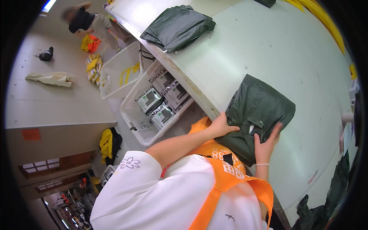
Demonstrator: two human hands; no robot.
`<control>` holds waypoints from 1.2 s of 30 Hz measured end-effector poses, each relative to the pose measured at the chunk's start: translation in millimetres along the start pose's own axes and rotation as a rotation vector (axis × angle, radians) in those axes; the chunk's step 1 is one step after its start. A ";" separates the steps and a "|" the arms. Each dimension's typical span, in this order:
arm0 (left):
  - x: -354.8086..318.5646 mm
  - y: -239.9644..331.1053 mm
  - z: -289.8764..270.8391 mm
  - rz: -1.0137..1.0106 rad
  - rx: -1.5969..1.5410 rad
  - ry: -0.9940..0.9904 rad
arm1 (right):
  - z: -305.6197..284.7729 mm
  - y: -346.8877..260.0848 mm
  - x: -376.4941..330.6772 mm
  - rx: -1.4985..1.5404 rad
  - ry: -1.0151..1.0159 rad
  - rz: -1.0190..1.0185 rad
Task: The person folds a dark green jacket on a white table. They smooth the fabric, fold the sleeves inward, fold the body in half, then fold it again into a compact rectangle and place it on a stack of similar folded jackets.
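Observation:
A folded dark green jacket (264, 99) lies on the table in front of me, its near end hanging over the edge against my apron. My left hand (223, 125) is closed on its left side, thumb on top and the other fingers mostly hidden. On the near right side rests my right hand (265, 147), thumb and forefinger spread over the fabric, the fingertips slightly blurred. Between the hands a small white label (251, 129) shows beside a flap. Farther off, a stack of folded dark green garments (178, 28) sits near the table's left edge.
Left of the pale table (230, 50) stands a white plastic basket (143, 134) with several packaged items. Behind it is another white basket (111, 73) with yellow straps. A person (92, 25) stands at far left. Dark green fabric (322, 207) lies at lower right, yellow fabric (326, 19) at upper right.

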State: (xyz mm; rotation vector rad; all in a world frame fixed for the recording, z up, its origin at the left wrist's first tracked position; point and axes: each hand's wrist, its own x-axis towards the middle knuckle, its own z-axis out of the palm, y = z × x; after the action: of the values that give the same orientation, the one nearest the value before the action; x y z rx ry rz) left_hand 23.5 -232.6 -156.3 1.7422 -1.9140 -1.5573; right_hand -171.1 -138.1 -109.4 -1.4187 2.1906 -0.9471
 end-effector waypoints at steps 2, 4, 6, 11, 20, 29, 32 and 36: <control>9.4 20.2 -15.3 0.024 0.145 0.073 | 13.9 -15.1 19.1 -0.064 -0.025 0.019; 19.7 41.8 -34.7 0.106 0.265 0.094 | 26.1 -24.9 44.6 -0.186 -0.036 -0.114; 45.3 52.4 -48.5 0.204 0.375 0.087 | 44.2 -57.0 75.0 -0.255 -0.031 -0.165; 95.5 45.1 -62.4 0.378 0.257 0.241 | 89.7 -158.0 145.5 -0.634 -0.304 0.211; 102.0 49.4 -187.3 0.292 0.398 -0.375 | 153.0 -162.5 186.9 -1.093 -0.349 0.134; 249.1 -43.4 -321.0 0.530 0.725 0.543 | 141.9 -150.0 193.4 -0.896 -0.290 -0.098; 235.9 -21.7 -299.0 0.581 0.715 0.532 | 94.6 -129.4 185.1 -0.501 -0.276 0.024; 173.4 28.6 -207.1 0.739 0.638 0.373 | 10.6 -92.1 117.1 0.023 0.021 0.464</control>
State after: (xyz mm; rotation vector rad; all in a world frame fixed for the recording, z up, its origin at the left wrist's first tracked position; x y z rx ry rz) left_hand 85.8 -495.6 -129.4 1.0953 -2.5476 -0.3679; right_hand -154.1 -272.1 -45.7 -0.8303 2.3632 -0.8125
